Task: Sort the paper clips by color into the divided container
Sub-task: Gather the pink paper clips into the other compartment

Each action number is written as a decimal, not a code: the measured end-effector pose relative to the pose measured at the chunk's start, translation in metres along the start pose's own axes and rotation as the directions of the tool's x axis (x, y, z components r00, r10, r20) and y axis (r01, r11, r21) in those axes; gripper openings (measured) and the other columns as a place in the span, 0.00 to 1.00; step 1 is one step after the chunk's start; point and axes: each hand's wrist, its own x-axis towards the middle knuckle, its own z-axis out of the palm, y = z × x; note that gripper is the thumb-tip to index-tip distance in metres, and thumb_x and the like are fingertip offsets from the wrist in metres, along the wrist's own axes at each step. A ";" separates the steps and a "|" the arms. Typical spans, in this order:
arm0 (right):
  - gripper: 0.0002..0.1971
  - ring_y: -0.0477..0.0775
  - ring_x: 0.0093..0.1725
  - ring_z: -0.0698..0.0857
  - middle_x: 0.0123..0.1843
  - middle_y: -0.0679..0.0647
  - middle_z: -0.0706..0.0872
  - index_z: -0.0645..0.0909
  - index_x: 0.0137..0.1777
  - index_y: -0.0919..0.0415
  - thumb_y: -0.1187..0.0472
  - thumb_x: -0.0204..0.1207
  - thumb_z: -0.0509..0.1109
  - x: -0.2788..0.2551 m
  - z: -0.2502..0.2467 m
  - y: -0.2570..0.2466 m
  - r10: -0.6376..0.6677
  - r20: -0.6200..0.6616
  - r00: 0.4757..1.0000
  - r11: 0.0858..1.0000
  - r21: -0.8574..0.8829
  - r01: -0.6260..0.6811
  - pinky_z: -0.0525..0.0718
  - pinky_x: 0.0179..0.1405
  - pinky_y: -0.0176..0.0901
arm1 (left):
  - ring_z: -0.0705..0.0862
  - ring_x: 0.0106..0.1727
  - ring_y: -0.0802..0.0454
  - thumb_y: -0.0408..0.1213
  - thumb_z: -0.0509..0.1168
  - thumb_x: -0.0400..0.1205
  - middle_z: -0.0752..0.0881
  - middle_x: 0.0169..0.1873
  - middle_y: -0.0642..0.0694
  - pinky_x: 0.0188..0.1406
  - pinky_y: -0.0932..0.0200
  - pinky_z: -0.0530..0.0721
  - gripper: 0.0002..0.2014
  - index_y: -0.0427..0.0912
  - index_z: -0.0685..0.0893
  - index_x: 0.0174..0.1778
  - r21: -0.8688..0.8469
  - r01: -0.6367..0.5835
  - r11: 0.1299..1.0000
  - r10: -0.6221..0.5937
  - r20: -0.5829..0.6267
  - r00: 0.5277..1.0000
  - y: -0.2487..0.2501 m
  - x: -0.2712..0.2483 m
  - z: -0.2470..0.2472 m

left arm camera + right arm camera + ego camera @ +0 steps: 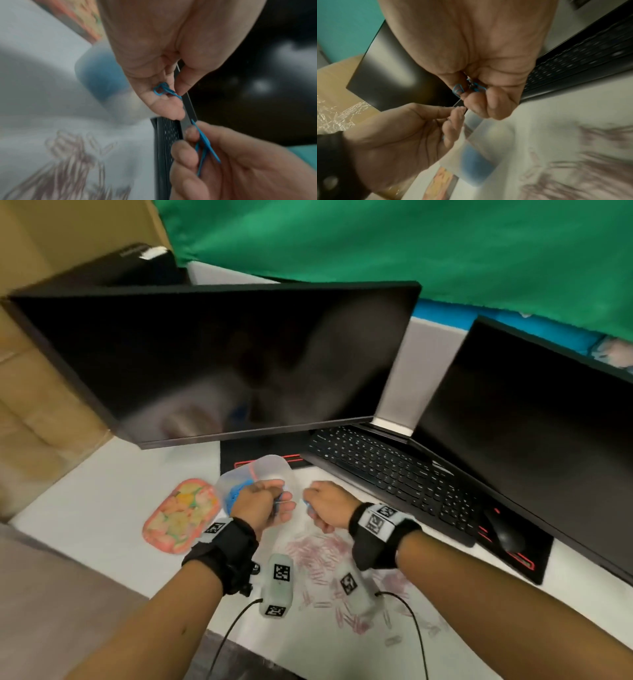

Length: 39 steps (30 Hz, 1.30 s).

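Note:
My left hand point(279, 501) pinches a few linked blue paper clips point(164, 90) between thumb and fingers, just right of the translucent divided container point(270, 469). One compartment holds a heap of blue clips point(235, 497). My right hand point(310, 505) is close by, fingers curled round more blue paper clips point(204, 143); in the right wrist view these clips point(458, 88) stick out between its fingertips. The two hands nearly touch. A blurred pile of pink paper clips point(325, 553) is spread on the white table below the hands.
A patterned orange lid point(181, 515) lies left of the container. A black keyboard point(394, 470) and mouse point(503, 532) sit to the right on a dark mat. Two dark monitors point(222, 361) stand behind. The table's front edge point(274, 655) is near my forearms.

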 end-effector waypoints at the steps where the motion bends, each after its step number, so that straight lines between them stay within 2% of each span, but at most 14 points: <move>1: 0.12 0.56 0.21 0.72 0.29 0.59 0.76 0.70 0.36 0.60 0.62 0.81 0.53 0.011 0.009 -0.013 -0.015 0.029 0.999 0.999 -0.030 0.016 0.67 0.15 0.32 | 0.84 0.31 0.49 0.31 0.56 0.87 0.83 0.35 0.41 0.25 0.62 0.86 0.08 0.38 0.79 0.57 -0.001 -0.005 1.000 0.005 -0.027 1.000 0.005 0.003 -0.010; 5: 0.14 0.63 0.33 0.84 0.38 0.68 0.86 0.77 0.36 0.66 0.60 0.79 0.56 0.051 0.038 -0.049 -0.012 0.097 0.995 0.980 -0.195 0.031 0.78 0.20 0.41 | 0.83 0.37 0.45 0.33 0.57 0.86 0.83 0.41 0.36 0.34 0.55 0.88 0.09 0.34 0.81 0.51 -0.024 0.039 0.999 -0.041 -0.101 0.994 0.023 0.016 -0.041; 8: 0.15 0.62 0.35 0.85 0.40 0.64 0.86 0.76 0.35 0.62 0.63 0.82 0.55 0.066 0.052 -0.065 0.024 0.142 0.990 0.968 -0.251 0.013 0.87 0.39 0.51 | 0.82 0.39 0.46 0.32 0.59 0.85 0.82 0.39 0.38 0.43 0.53 0.85 0.08 0.38 0.82 0.43 -0.013 0.056 0.998 -0.057 -0.187 0.981 0.029 0.021 -0.055; 11: 0.09 0.58 0.34 0.84 0.40 0.61 0.85 0.78 0.41 0.61 0.64 0.80 0.58 0.069 0.055 -0.071 -0.064 0.050 0.997 0.955 -0.286 0.076 0.89 0.40 0.51 | 0.81 0.46 0.44 0.33 0.59 0.85 0.80 0.39 0.39 0.53 0.50 0.84 0.09 0.41 0.80 0.41 0.035 0.074 0.997 -0.065 -0.201 0.977 0.030 0.024 -0.062; 15: 0.12 0.64 0.46 0.89 0.46 0.66 0.88 0.82 0.40 0.63 0.61 0.80 0.58 0.055 0.044 -0.068 -0.117 -0.008 0.993 0.944 -0.312 0.109 0.89 0.50 0.60 | 0.79 0.62 0.41 0.33 0.58 0.85 0.80 0.54 0.39 0.62 0.47 0.83 0.09 0.38 0.80 0.58 0.128 0.078 0.989 -0.053 -0.183 0.982 0.027 0.027 -0.063; 19: 0.11 0.63 0.48 0.88 0.46 0.62 0.89 0.84 0.48 0.67 0.62 0.79 0.62 0.026 0.006 -0.024 -0.135 -0.163 0.977 0.986 -0.124 0.115 0.87 0.54 0.60 | 0.83 0.58 0.43 0.36 0.63 0.83 0.87 0.51 0.45 0.58 0.45 0.85 0.05 0.45 0.83 0.51 0.265 -0.066 0.962 0.120 -0.191 0.974 0.023 0.023 -0.060; 21: 0.11 0.61 0.54 0.87 0.52 0.61 0.89 0.84 0.53 0.65 0.61 0.80 0.63 0.005 -0.017 0.019 -0.125 -0.253 0.959 0.977 -0.202 0.074 0.84 0.58 0.53 | 0.85 0.47 0.47 0.30 0.63 0.82 0.89 0.36 0.50 0.51 0.50 0.87 0.07 0.45 0.84 0.43 0.340 -0.190 0.921 0.219 -0.049 0.974 0.018 0.016 -0.054; 23: 0.14 0.56 0.63 0.84 0.63 0.56 0.86 0.80 0.64 0.62 0.59 0.82 0.64 -0.022 -0.037 0.069 -0.073 -0.325 0.943 0.970 -0.242 -0.008 0.78 0.64 0.41 | 0.84 0.42 0.49 0.21 0.60 0.80 0.86 0.35 0.49 0.39 0.64 0.85 0.12 0.43 0.84 0.43 0.423 -0.256 0.869 0.209 0.155 0.966 0.009 0.009 -0.043; 25: 0.21 0.55 0.72 0.77 0.72 0.54 0.79 0.72 0.74 0.59 0.56 0.83 0.63 -0.051 -0.051 0.118 0.005 -0.394 0.919 0.962 -0.248 -0.111 0.71 0.69 0.39 | 0.82 0.46 0.51 0.25 0.64 0.81 0.83 0.45 0.48 0.39 0.72 0.79 0.09 0.42 0.82 0.52 0.614 -0.317 0.723 0.142 0.316 0.938 -0.010 0.005 -0.034; 26: 0.25 0.55 0.76 0.72 0.77 0.54 0.73 0.66 0.78 0.58 0.55 0.83 0.63 -0.065 -0.056 0.142 0.041 -0.422 0.906 0.953 -0.255 -0.162 0.68 0.73 0.40 | 0.82 0.52 0.51 0.34 0.68 0.80 0.81 0.52 0.48 0.47 0.71 0.78 0.13 0.45 0.80 0.60 0.747 -0.363 0.558 0.098 0.374 0.922 -0.023 0.007 -0.033; 28: 0.32 0.54 0.83 0.60 0.85 0.54 0.58 0.56 0.83 0.55 0.51 0.82 0.63 -0.094 -0.059 0.184 0.124 -0.467 0.876 0.934 -0.242 -0.262 0.59 0.80 0.43 | 0.74 0.71 0.50 0.49 0.71 0.76 0.71 0.71 0.47 0.68 0.63 0.72 0.35 0.48 0.66 0.78 0.862 -0.453 0.227 -0.033 0.472 0.881 -0.051 0.009 -0.034; 31: 0.39 0.54 0.85 0.46 0.87 0.55 0.41 0.43 0.85 0.52 0.45 0.81 0.62 -0.126 -0.050 0.226 0.212 -0.487 0.847 0.900 -0.240 -0.364 0.51 0.81 0.45 | 0.43 0.85 0.45 0.62 0.71 0.69 0.39 0.84 0.45 0.83 0.51 0.54 0.58 0.51 0.39 0.84 0.835 -0.549 -0.035 -0.138 0.540 0.830 -0.082 0.008 -0.033; 34: 0.43 0.57 0.85 0.36 0.85 0.59 0.34 0.35 0.84 0.57 0.39 0.81 0.56 -0.133 -0.034 0.243 0.239 -0.472 0.848 0.840 -0.338 -0.425 0.43 0.84 0.56 | 0.26 0.81 0.40 0.73 0.70 0.59 0.24 0.79 0.40 0.82 0.41 0.38 0.70 0.49 0.26 0.80 0.793 -0.570 -0.214 -0.191 0.538 0.821 -0.102 0.012 -0.027; 39: 0.48 0.58 0.82 0.27 0.83 0.58 0.25 0.27 0.82 0.60 0.30 0.78 0.46 -0.115 -0.012 0.235 0.207 -0.425 0.881 0.791 -0.457 -0.406 0.30 0.80 0.59 | 0.21 0.77 0.36 0.80 0.65 0.54 0.19 0.76 0.37 0.75 0.32 0.27 0.75 0.44 0.24 0.79 0.730 -0.606 -0.316 -0.252 0.551 0.796 -0.114 0.024 -0.007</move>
